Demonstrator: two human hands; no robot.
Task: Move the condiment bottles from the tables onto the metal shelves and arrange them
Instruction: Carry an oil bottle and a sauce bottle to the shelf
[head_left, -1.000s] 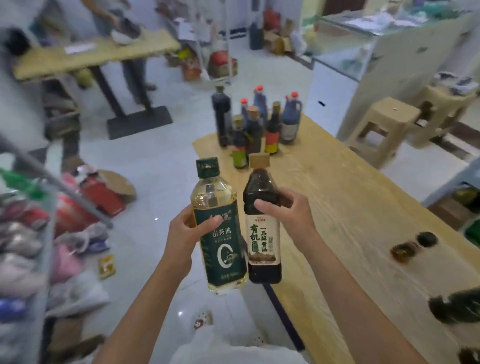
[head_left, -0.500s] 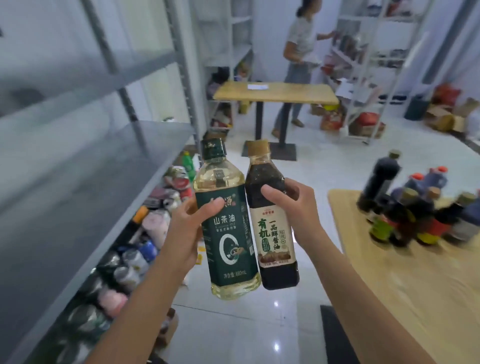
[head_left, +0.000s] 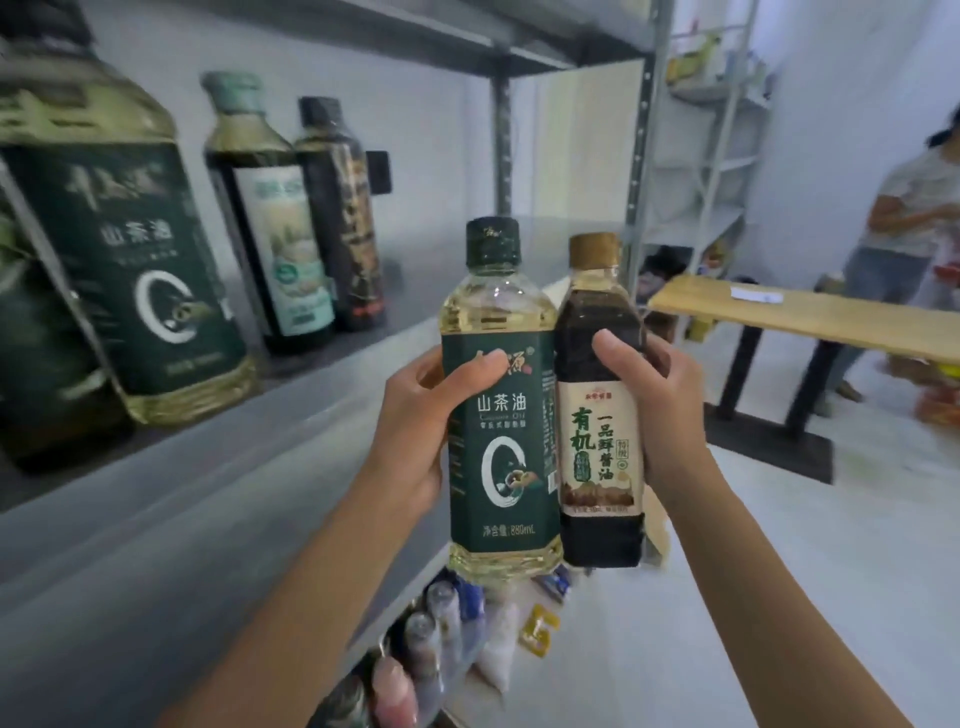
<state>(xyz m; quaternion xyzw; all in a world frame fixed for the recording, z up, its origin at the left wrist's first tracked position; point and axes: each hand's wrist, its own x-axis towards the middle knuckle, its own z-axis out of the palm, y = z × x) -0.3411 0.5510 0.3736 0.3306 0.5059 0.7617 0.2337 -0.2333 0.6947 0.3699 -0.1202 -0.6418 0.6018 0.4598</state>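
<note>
Head view: left grip (head_left: 415, 423) clasps yellow-oil bottle (head_left: 498, 457), right grip (head_left: 662, 410) clasps dark soy-sauce bottle (head_left: 597, 452).

One wide-angle view from the person's head looks forward and a little down along both forearms. The left hand (head_left: 410, 431) with the oil bottle (head_left: 498, 452) and the right hand (head_left: 670, 415) with the soy bottle (head_left: 597, 452) sit very near, at centre. The shelf (head_left: 182, 545) runs close along the left, blurred and stretched at the edge. A table (head_left: 810, 317) and another person (head_left: 904, 208) stand farther off on the right.
</note>
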